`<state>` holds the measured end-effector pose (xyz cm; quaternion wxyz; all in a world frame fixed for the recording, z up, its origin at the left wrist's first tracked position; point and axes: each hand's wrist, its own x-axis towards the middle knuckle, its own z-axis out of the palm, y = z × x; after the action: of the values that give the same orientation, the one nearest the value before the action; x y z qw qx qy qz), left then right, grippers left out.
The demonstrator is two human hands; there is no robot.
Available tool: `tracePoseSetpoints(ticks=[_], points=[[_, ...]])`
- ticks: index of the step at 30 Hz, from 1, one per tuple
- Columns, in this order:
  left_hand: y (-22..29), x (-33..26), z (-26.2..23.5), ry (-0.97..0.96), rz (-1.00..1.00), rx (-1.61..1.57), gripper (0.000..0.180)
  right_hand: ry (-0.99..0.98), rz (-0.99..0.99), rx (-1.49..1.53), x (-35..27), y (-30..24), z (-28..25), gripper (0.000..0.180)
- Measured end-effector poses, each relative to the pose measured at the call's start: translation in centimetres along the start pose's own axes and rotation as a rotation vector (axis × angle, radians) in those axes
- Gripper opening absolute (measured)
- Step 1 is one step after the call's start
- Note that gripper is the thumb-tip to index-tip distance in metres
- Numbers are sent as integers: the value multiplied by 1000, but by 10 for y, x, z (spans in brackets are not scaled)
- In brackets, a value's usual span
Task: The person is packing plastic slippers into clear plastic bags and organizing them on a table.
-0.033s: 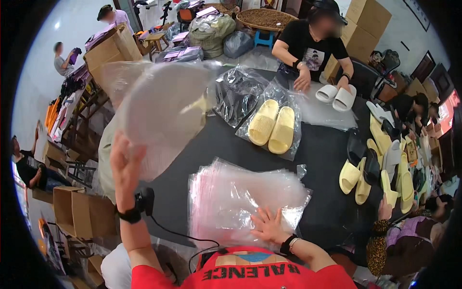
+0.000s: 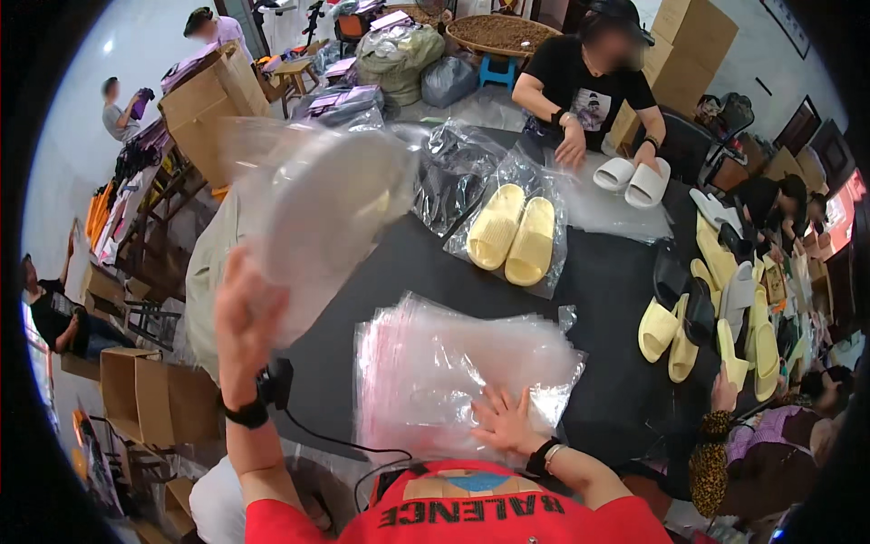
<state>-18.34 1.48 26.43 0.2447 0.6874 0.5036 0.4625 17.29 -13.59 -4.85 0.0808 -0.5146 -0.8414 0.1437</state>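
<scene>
Above the black table (image 2: 598, 281), a clear plastic bag (image 2: 317, 208) is held raised, gripped by the closed left hand (image 2: 243, 317). A stack of clear plastic bags (image 2: 444, 363) is pressed flat by the right hand (image 2: 503, 422), fingers spread.

bagged yellow slipper pr (image 2: 512, 234) x1 | white slippers (image 2: 633, 179) x2 | clear-bag stack (image 2: 458, 367) x1 | lifted clear bag (image 2: 317, 195) x1

The person's left hand (image 2: 243, 313) was raised high at the left of the view, forearm nearly upright, fingers closed in a grip at the top and a black band strapped around the wrist. The right hand (image 2: 504, 419) lay low and near the body, palm down with the fingers spread flat and pointing away, a dark strap and a light bangle at its wrist. Red short sleeves covered both upper arms at the lower edge.
</scene>
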Motion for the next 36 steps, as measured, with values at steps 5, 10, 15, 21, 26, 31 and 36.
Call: tracePoseSetpoints(ticks=[5, 10, 15, 21, 26, 31, 36], points=[[56, -60, 77, -1039, -12, -266, 64, 150, -35, -1264, -20, 55, 55, 59], [-24, -109, 144, -745, -170, -252, 36, -248, -1470, -3546, -19, 38, -4, 71], [-129, -104, 131, -162, -342, -181, 26, -564, -1955, -3663, -33, 27, -31, 71], [-185, -120, 139, -152, -601, 23, 46, -589, -2121, -3721, -33, 17, -35, 63], [-190, -125, 148, -112, -558, 376, 54, -730, -2229, -3791, -26, 2, -50, 49], [-195, -116, 135, -176, -597, 172, 36, -1053, -2208, -3691, -35, 17, -32, 24], [-159, -115, 120, -202, -382, -15, 13, -1284, -2251, -3489, -50, 30, -38, 18]])
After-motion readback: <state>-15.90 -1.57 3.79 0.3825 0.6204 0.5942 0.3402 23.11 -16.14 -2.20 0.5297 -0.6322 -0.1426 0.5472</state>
